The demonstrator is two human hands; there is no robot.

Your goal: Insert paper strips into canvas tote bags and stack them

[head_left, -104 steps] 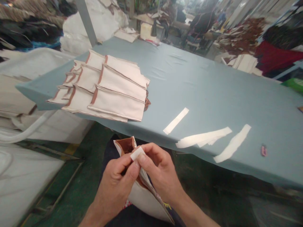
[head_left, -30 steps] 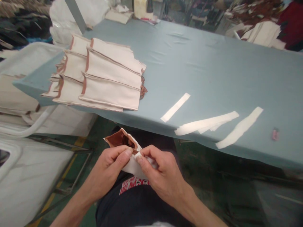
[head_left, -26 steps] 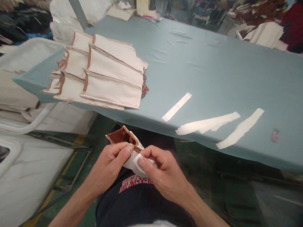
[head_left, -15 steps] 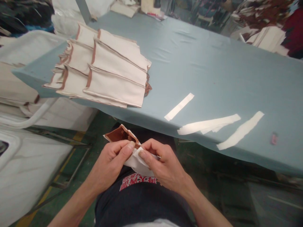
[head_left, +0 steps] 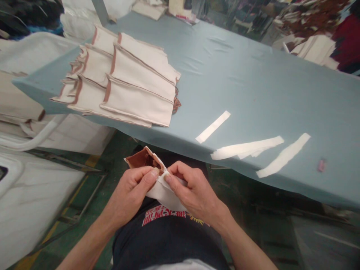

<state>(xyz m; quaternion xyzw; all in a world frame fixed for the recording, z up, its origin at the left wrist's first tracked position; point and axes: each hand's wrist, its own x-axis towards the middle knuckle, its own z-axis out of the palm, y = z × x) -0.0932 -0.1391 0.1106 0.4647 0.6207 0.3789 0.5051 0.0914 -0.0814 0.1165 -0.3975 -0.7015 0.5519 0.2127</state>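
Observation:
Both hands pinch the edge of a cream fabric piece with a brown lining (head_left: pixel 137 160), held in front of my body. My left hand (head_left: pixel 135 191) grips its rim with thumb and fingers closed, near the brown inside. Close beside it, my right hand (head_left: pixel 194 187) pinches the white edge, thumb on top. The piece's opening faces up and away to the left, and its pale outer side hangs below my fingers. What lies right between the fingertips is too small to make out.
A blue-covered table (head_left: pixel 253 90) stands ahead. On it lie stacked cream pieces with brown edges (head_left: pixel 140 90), white strips (head_left: pixel 247 147) and a small pink object (head_left: pixel 321 165). White bins (head_left: pixel 36 187) stand at left. A person's red sleeve (head_left: pixel 348 41) shows at far right.
My right hand has shifted slightly up and left along the edge, and the fabric has tilted a little. Both hands keep their hold.

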